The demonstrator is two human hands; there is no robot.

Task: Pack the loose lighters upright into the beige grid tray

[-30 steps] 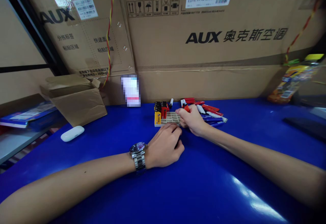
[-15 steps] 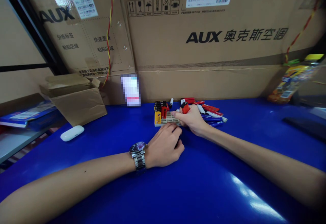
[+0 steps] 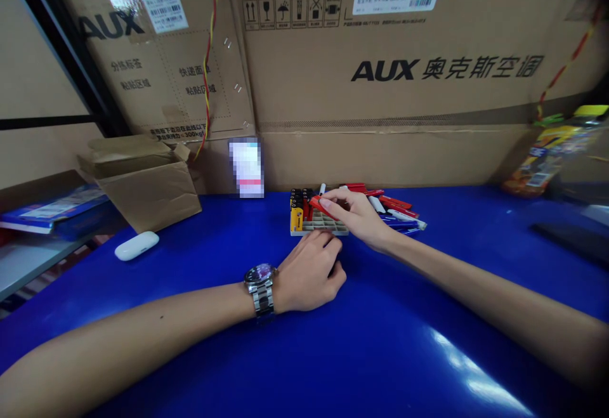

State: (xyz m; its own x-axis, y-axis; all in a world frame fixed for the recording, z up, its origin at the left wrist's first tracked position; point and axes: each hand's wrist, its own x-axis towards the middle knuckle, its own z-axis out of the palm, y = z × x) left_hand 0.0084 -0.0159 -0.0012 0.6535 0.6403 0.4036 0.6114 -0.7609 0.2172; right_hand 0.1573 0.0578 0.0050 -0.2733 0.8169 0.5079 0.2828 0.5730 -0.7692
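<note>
A red lighter (image 3: 322, 206) lies tilted in the pinch of my right hand (image 3: 356, 215), just above a pale compartment tray (image 3: 295, 233). Yellow lighters (image 3: 297, 219) and darker red ones stand upright in the tray's left part; several cells at its front and right hold nothing. My left hand (image 3: 309, 272), with a metal watch (image 3: 261, 285) on the wrist, rests curled on the table at the tray's front edge. Its fingertips are hidden, so I cannot tell whether anything is in them. Beside my right hand lies a loose pile of red, white and blue lighters (image 3: 397, 205).
A lit phone (image 3: 247, 167) leans on large cardboard boxes (image 3: 380, 107) behind the blue table (image 3: 371, 354). To the left are an open carton (image 3: 152, 196) and a white oval case (image 3: 136, 246). A drink bottle (image 3: 547, 151) and a dark flat object (image 3: 571, 243) are at the right.
My right hand has tipped the red lighter from pointing toward me to slanting leftward over the tray, near the standing lighters. My left hand stays in place.
</note>
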